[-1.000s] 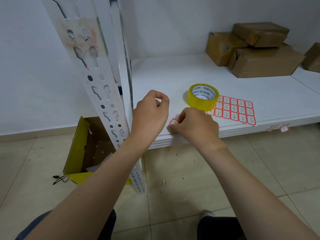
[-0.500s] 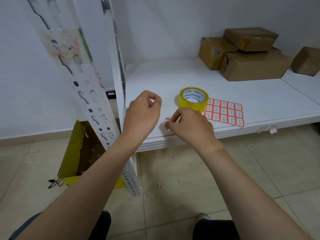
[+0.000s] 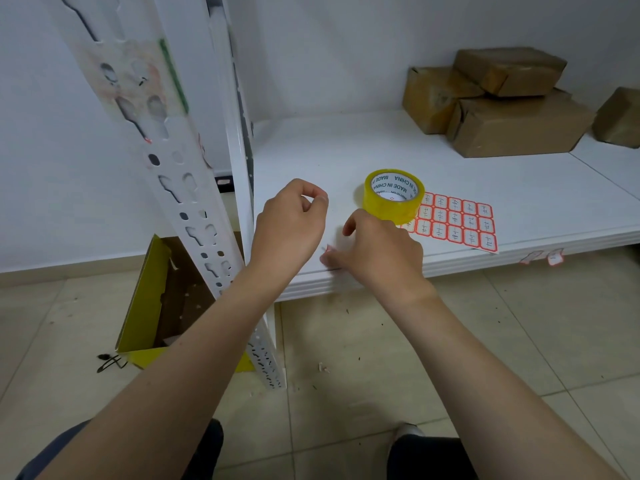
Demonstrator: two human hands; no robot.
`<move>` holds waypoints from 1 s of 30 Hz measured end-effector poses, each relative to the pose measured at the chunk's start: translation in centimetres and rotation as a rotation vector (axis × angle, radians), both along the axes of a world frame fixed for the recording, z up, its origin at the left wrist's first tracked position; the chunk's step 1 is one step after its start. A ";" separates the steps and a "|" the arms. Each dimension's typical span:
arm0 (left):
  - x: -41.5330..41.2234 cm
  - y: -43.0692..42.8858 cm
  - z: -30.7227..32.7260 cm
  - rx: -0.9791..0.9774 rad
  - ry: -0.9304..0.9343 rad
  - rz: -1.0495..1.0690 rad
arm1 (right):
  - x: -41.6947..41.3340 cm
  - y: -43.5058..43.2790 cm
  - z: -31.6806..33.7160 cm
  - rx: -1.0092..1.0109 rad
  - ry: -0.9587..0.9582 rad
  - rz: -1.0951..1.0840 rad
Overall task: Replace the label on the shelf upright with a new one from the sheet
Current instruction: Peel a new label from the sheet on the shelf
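The white perforated shelf upright [image 3: 194,216] stands at the left, with a faded patch of old label residue [image 3: 131,77] high on it. The red-bordered label sheet [image 3: 457,220] lies on the white shelf board [image 3: 346,150]. My right hand [image 3: 377,251] is at the board's front edge and pinches a small red-edged label [image 3: 327,250], mostly hidden under its fingertips. My left hand [image 3: 291,226] hovers just left of it, thumb and forefinger pressed together, with nothing visible between them.
A yellow tape roll [image 3: 393,195] stands on the left end of the sheet. Brown cardboard boxes [image 3: 502,98] are stacked at the back right. Two small labels [image 3: 554,259] hang from the board's front edge. An open yellow carton [image 3: 145,306] sits on the tiled floor.
My right hand has drawn the small label a little nearer the board's front edge, and its fingers now cover more of it. My left hand keeps its pinch. The view has shifted slightly.
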State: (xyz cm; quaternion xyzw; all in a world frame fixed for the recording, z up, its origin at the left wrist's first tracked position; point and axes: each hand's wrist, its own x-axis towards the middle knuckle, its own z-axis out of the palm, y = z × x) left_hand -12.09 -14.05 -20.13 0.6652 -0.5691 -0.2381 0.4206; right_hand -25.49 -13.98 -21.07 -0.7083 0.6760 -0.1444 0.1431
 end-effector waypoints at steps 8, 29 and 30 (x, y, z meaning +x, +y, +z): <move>-1.8 -1.4 1.4 -0.069 -0.086 -0.035 | -2.8 -0.6 1.3 -0.067 -0.119 -0.039; -6.0 -10.0 0.6 -0.012 -0.609 -0.266 | -11.2 -3.4 -1.7 0.014 -0.161 -0.010; -5.6 -10.2 0.6 -0.001 -0.614 -0.244 | -11.3 -3.2 -1.6 0.022 -0.146 -0.006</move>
